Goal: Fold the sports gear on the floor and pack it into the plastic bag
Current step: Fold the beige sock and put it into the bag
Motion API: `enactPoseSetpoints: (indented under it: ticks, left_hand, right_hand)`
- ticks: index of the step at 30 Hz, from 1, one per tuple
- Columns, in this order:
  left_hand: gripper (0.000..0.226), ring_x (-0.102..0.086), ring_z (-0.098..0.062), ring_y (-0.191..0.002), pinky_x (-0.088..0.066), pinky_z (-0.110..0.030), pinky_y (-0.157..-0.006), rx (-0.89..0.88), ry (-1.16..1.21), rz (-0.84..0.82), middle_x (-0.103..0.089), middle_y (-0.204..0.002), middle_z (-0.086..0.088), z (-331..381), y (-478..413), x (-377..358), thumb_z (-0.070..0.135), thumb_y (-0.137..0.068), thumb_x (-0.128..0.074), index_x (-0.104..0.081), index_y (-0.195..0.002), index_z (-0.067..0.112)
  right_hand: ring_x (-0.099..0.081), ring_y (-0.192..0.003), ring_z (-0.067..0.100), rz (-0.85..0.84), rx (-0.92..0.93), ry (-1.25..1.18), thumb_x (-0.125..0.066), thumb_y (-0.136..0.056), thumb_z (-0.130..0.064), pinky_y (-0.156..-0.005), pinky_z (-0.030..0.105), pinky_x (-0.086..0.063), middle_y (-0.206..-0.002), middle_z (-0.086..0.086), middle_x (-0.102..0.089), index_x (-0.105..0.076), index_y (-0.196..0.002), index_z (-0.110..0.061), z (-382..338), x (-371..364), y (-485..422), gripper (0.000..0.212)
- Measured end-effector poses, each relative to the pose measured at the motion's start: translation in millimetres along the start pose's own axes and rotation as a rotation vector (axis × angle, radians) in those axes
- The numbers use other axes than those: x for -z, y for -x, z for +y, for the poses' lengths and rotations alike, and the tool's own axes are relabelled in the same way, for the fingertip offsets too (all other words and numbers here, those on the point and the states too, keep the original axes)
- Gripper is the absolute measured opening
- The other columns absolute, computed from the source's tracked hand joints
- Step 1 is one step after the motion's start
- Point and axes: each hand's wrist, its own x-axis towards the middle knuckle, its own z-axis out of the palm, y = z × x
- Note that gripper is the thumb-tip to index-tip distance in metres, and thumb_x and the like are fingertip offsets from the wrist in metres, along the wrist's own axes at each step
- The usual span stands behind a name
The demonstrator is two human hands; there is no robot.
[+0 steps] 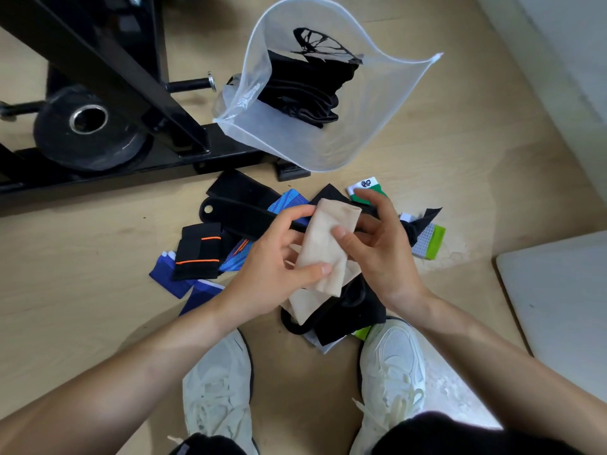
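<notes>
Fabric (328, 244), beige, is being gripped by curled fingers of left hand (272, 257) and right hand (377, 247) above the gear pile (230, 208).

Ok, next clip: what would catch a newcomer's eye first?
The left hand and right hand grip a folded beige fabric sleeve at centre frame. Behind it stands an open translucent plastic bag holding black gear, with a colourful gear pile on the floor under the hands.
</notes>
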Motion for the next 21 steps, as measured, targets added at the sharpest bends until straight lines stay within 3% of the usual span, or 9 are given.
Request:
enactPoseSetpoints:
  ticks: [3, 5, 8, 11, 14, 17, 21]
  left_hand:
    - [0.066, -0.074, -0.020, -0.081, -0.060, -0.029, -0.069, 0.006, 0.005, 0.102, -0.075, -0.099, 0.000, 3.6, -2.0, -1.8, 0.007, -0.079, -0.085, -0.053, -0.129, 0.037]
    - [0.061, -0.075, -0.020, -0.078, -0.060, -0.030, -0.068, 0.034, 0.048, 0.165, -0.076, -0.097, 0.000, 6.4, -3.6, -0.8, 0.005, -0.079, -0.084, -0.056, -0.128, 0.029]
    - [0.056, -0.076, -0.021, -0.080, -0.063, -0.038, -0.073, 0.034, 0.090, 0.193, -0.076, -0.099, 0.000, 13.3, -3.0, 1.1, 0.004, -0.082, -0.081, -0.057, -0.128, 0.024]
    - [0.049, -0.075, -0.019, -0.078, -0.062, -0.037, -0.072, -0.017, 0.052, 0.203, -0.076, -0.100, 0.004, 24.8, -2.3, 7.2, 0.008, -0.083, -0.081, -0.061, -0.125, 0.026]
    - [0.036, -0.073, -0.015, -0.079, -0.060, -0.029, -0.069, -0.243, -0.129, 0.358, -0.074, -0.096, 0.007, 42.3, -5.3, 22.3, 0.010, -0.083, -0.081, -0.068, -0.115, 0.020]
    - [0.020, -0.068, -0.012, -0.086, -0.056, -0.034, -0.073, -0.575, -0.463, 0.591, -0.071, -0.096, 0.004, 64.6, -16.5, 44.8, 0.010, -0.085, -0.076, -0.073, -0.104, 0.013]
    - [0.022, -0.055, -0.031, -0.106, -0.048, -0.041, -0.088, -0.702, -0.842, 0.814, -0.062, -0.118, -0.005, 94.5, -39.6, 71.4, 0.024, -0.086, -0.075, -0.075, -0.107, 0.018]
  right_hand:
    - [-0.069, -0.102, 0.034, -0.064, 0.049, -0.004, -0.070, -0.091, -0.007, -0.086, 0.049, -0.058, -0.121, 0.014, -0.066, -0.036, -0.149, -0.026, -4.3, 0.4, 2.4, 0.069]
    - [-0.067, -0.104, 0.033, -0.118, 0.058, 0.029, -0.073, -0.088, -0.007, -0.085, 0.042, -0.058, -0.130, 0.008, -0.061, -0.045, -0.145, -0.023, -6.9, -0.7, 6.1, 0.066]
    - [-0.064, -0.103, 0.038, -0.177, 0.056, 0.056, -0.079, -0.084, -0.012, -0.084, 0.055, -0.057, -0.122, 0.011, -0.064, -0.065, -0.126, -0.019, -7.2, -1.2, 8.4, 0.044]
    - [-0.066, -0.102, 0.037, -0.180, 0.057, 0.046, -0.080, -0.082, -0.011, -0.085, 0.059, -0.057, -0.112, 0.014, -0.068, -0.068, -0.121, -0.019, -24.7, 0.5, 4.8, 0.041]
    - [-0.068, -0.090, 0.025, -0.169, 0.108, 0.099, -0.079, -0.081, -0.006, -0.079, 0.042, -0.060, -0.100, 0.010, -0.069, -0.069, -0.118, -0.017, -57.0, 6.6, -7.4, 0.040]
    - [-0.062, -0.077, 0.021, -0.133, 0.156, 0.213, -0.081, -0.081, -0.008, -0.070, 0.034, -0.057, -0.095, 0.005, -0.067, -0.071, -0.114, -0.025, -90.4, 11.0, -29.5, 0.039]
    - [-0.060, -0.067, 0.014, -0.086, 0.195, 0.317, -0.081, -0.080, -0.010, -0.064, 0.032, -0.055, -0.096, -0.007, -0.068, -0.073, -0.110, -0.028, -131.0, 8.1, -61.3, 0.036]
